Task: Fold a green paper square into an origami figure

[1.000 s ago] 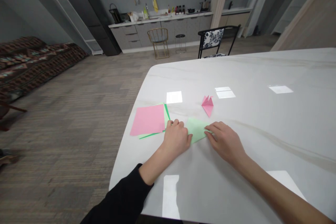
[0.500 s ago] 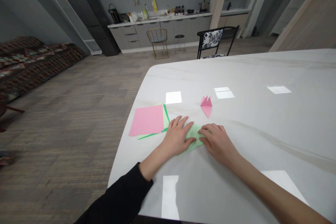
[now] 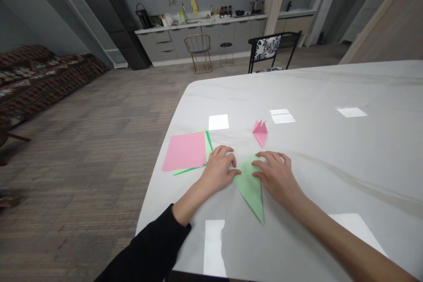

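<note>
Through the head view, the only feed I have, I see the green paper (image 3: 250,188) just below the centre of the frame, folded to a shape with one long sharp point aimed at the bottom edge. It lies on the white table (image 3: 317,154), between the two hands. The left hand (image 3: 218,168), at the centre of the frame, has its fingers loosely bent and a small gap between thumb and forefinger; its thumb tip meets the paper's left edge, and I make out nothing gripped. The right hand (image 3: 276,175), right of centre, has its fingers parted and half bent, the tips of thumb and fingers resting on the paper's upper right side, with a gap between thumb and forefinger. Left of the left hand I find a stack of square sheets, a pink sheet (image 3: 185,151) on top and green sheets (image 3: 209,143) showing beneath. Above the right hand, a small folded pink paper (image 3: 260,133) rests apart from the green one. A black sleeve (image 3: 148,246) covers the left forearm at lower left; the right forearm (image 3: 343,240) is bare.
</note>
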`<action>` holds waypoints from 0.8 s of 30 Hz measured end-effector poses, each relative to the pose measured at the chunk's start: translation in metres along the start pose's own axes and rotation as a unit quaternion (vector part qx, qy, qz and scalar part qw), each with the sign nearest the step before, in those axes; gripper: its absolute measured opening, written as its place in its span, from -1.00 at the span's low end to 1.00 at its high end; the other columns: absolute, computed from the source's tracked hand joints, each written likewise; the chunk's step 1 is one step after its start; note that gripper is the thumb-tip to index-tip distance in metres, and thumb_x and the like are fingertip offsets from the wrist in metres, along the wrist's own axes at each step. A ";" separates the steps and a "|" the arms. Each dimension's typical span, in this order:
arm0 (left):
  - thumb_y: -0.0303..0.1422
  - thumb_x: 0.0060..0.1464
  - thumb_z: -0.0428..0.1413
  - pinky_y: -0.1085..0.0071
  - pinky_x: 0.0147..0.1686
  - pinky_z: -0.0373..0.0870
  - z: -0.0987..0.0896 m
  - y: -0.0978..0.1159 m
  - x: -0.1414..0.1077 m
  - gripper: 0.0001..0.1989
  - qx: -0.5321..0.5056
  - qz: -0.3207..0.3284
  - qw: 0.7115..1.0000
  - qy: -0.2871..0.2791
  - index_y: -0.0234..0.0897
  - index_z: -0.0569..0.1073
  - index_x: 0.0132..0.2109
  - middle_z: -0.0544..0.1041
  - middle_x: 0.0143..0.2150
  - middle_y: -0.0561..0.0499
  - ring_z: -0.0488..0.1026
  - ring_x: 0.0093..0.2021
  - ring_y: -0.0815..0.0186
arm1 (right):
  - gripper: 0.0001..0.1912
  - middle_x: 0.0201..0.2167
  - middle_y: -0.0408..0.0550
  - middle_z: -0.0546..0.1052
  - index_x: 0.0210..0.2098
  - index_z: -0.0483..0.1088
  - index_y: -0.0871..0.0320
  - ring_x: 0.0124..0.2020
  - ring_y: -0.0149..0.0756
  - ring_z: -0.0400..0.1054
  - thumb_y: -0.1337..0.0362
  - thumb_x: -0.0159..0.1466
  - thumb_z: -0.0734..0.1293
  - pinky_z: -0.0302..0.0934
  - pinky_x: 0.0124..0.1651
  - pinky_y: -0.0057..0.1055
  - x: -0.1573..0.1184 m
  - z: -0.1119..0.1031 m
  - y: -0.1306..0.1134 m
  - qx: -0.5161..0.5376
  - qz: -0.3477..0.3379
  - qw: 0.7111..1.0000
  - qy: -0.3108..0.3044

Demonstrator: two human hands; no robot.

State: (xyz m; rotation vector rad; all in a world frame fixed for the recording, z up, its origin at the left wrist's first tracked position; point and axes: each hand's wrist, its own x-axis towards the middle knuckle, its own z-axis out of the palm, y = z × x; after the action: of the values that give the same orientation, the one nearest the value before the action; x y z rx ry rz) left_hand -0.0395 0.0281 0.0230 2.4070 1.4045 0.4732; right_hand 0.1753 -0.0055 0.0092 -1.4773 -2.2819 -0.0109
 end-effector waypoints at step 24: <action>-0.53 0.19 -0.01 -0.04 0.32 0.02 -0.013 -0.013 0.005 -0.54 -0.015 0.036 0.992 -0.116 0.06 0.38 0.15 0.11 0.42 0.04 -0.08 0.44 0.11 | -0.64 0.26 0.14 0.33 0.13 0.33 0.14 0.29 -0.06 0.18 0.23 0.40 0.14 -0.08 0.29 0.18 -0.003 0.009 0.005 -0.012 0.005 0.998 -0.062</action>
State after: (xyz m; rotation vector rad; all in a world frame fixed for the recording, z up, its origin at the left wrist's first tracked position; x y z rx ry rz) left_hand -0.0535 0.0397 0.0296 2.4040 1.2073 0.2201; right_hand 0.1777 -0.0036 -0.0013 -1.5413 -2.3797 0.0568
